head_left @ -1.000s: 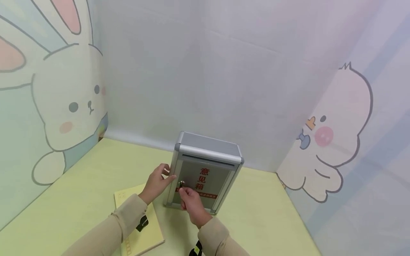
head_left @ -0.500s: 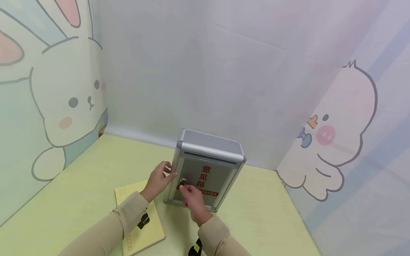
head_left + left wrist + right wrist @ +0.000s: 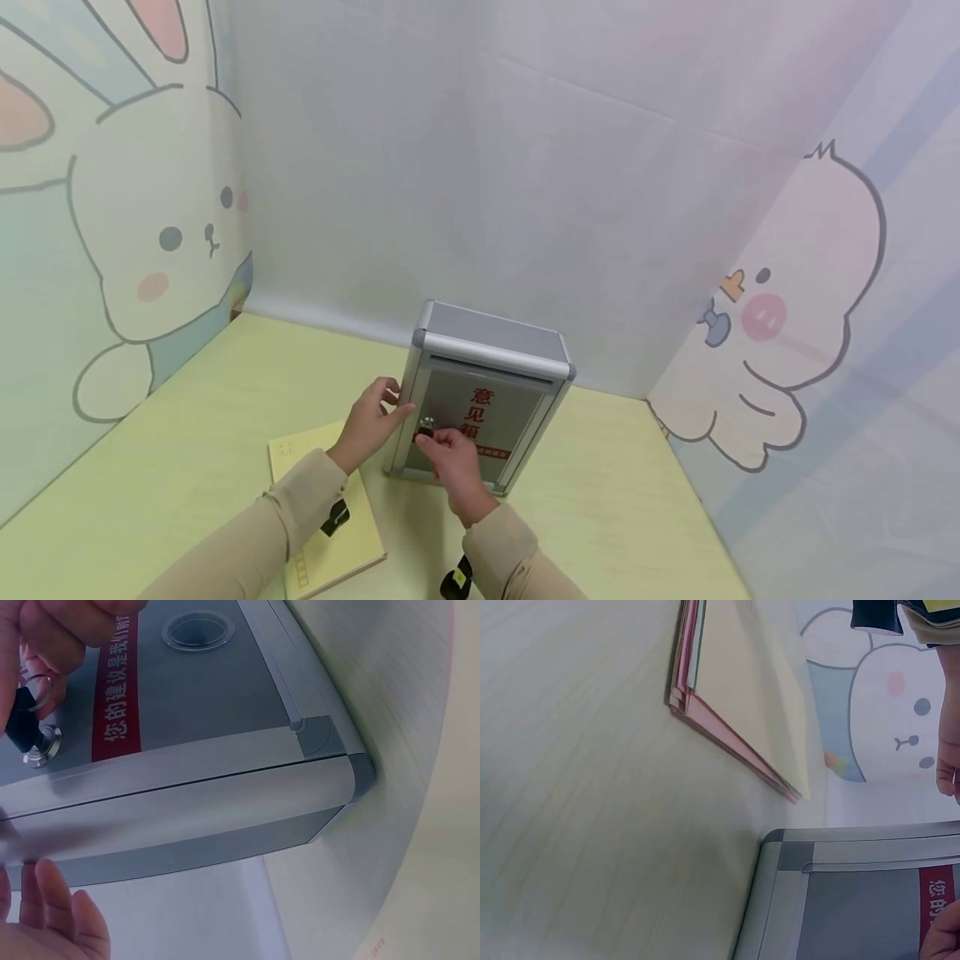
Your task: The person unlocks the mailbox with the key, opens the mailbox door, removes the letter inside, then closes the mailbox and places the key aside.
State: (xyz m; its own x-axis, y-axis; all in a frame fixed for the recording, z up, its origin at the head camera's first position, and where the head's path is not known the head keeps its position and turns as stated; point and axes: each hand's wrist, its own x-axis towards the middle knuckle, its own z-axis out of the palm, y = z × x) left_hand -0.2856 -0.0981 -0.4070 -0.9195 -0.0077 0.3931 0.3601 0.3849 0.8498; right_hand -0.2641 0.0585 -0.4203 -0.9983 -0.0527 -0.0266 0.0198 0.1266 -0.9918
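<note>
A grey metal suggestion box with red characters stands upright on the table. My right hand pinches a black-headed key at the round silver lock on the front panel, near its left edge. A small ring hangs from the key. My left hand is at the box's left edge, its thumb toward the front and its fingers against the side. In the right wrist view only the fingertips of my right hand show over the red strip; the key is out of sight there.
Several stacked paper envelopes lie left of the box, partly under my left sleeve. The pale green table meets a curtain backdrop with cartoon animals. The box has a narrow slot near its top.
My right hand has shifted slightly, turning at the lock, and the key's black head shows more broadly. My left hand stays at the box's edge. The head view has tilted a little.
</note>
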